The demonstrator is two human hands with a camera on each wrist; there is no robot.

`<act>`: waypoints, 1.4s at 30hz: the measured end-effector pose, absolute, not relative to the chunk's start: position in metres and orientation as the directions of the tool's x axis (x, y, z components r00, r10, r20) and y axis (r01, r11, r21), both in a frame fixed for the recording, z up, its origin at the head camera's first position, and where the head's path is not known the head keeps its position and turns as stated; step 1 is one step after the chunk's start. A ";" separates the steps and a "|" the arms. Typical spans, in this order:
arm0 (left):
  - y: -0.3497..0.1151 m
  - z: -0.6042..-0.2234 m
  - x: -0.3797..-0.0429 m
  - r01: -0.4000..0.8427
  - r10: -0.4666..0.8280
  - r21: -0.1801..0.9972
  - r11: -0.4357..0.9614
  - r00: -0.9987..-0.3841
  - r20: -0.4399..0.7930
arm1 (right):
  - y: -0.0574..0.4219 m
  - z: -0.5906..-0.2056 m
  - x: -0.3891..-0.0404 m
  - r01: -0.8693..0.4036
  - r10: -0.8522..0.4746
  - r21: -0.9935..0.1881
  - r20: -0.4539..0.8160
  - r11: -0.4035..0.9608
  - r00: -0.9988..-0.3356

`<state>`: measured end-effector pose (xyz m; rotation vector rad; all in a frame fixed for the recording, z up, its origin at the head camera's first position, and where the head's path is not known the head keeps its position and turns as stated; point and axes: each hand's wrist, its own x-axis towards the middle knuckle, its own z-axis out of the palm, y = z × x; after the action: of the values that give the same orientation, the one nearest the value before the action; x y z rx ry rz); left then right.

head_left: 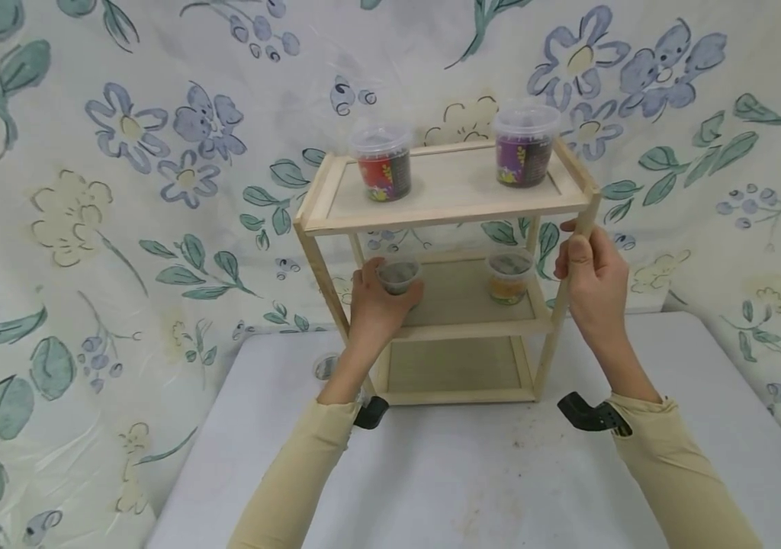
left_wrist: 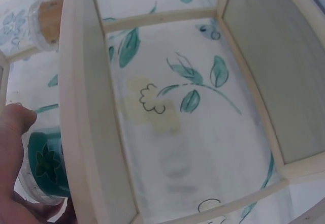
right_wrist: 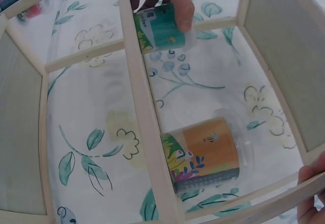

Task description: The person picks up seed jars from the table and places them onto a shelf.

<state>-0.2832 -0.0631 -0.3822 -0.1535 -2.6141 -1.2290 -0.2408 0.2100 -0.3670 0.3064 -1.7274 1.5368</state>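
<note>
A three-tier wooden shelf rack stands on the white table. On its middle tier, my left hand grips a clear-lidded plastic tub near the left end; the left wrist view shows its teal label. In the right wrist view, the teal tub has its base at the shelf board, thumb and fingers around it. My right hand holds the rack's front right post, below the top tier. An orange-labelled tub stands on the middle tier, toward the right.
On the top tier stand a red-labelled tub at left and a purple-labelled tub at right. Another clear-lidded tub is on the table, left of the rack, partly behind my left forearm. A floral sheet hangs behind.
</note>
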 end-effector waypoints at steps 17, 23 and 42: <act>-0.063 -0.389 -0.274 0.277 0.001 0.725 0.631 -0.935 0.356 | 0.208 -0.364 -0.239 -0.645 0.323 -0.722 0.690 0.249 -0.648; -0.063 -0.387 -0.264 0.297 0.020 0.688 0.662 -0.925 0.379 | 0.207 -0.364 -0.240 -0.642 0.321 -0.728 0.684 0.239 -0.656; -0.073 -0.386 -0.236 0.367 0.067 0.671 0.644 -0.901 0.428 | 0.206 -0.366 -0.241 -0.679 0.328 -0.700 0.709 0.221 -0.624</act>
<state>-0.2356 -0.0733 -0.3855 -0.3445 -2.5004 -1.1375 -0.2412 0.2064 -0.3656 0.3333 -1.6685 1.5340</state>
